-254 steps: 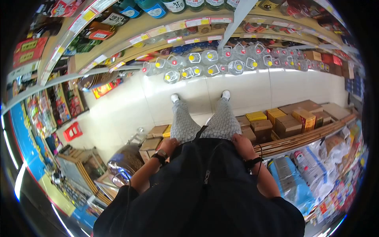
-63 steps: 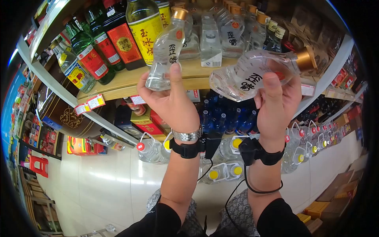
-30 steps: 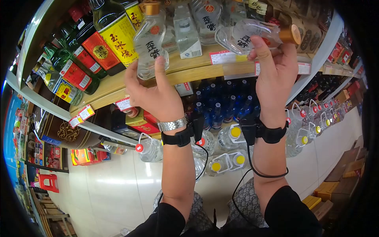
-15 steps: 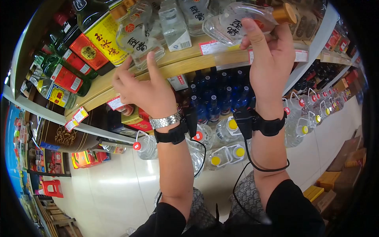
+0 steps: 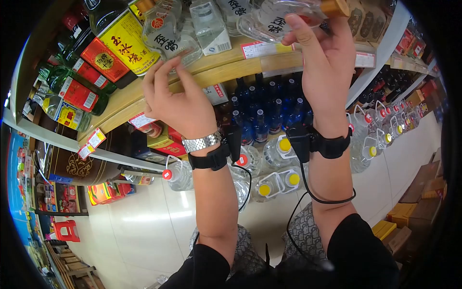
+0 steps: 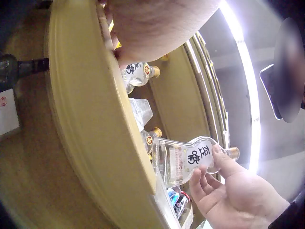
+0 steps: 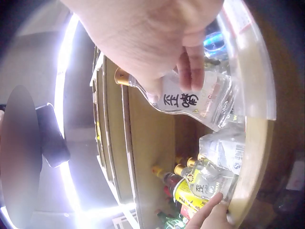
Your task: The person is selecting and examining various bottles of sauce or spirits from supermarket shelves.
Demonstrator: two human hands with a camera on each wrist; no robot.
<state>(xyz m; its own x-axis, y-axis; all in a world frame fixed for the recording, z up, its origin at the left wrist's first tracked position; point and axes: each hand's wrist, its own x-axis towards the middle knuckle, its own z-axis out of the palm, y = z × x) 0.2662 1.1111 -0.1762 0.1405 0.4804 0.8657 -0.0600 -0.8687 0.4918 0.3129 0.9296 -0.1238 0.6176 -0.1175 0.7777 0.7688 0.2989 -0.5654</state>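
In the head view, a clear bottle with a gold cap [image 5: 166, 39] stands at the shelf's front edge. Just in front of its base is my left hand [image 5: 180, 101], fingers loosely bent; the right wrist view shows a fingertip of the left hand [image 7: 212, 214] at the base of that bottle [image 7: 209, 181], contact unclear. A matching bottle [image 5: 269, 24] lies tilted sideways in my right hand [image 5: 327, 77], gripped between thumb and fingers above the shelf edge. The left wrist view shows this held bottle [image 6: 183, 162] with its gold cap beyond the thumb.
A clear boxed bottle [image 5: 210, 29] stands between the two hands' bottles. To the left are a yellow-labelled bottle [image 5: 126, 45] and green bottles [image 5: 79, 91]. Blue bottles [image 5: 262, 123] fill the lower shelf, with large clear jugs [image 5: 279, 151] on the floor.
The left hand's bottle has come down onto the shelf, and that hand's fingers have let go of it. The right hand still holds its bottle, shifted slightly up and left in the head view.
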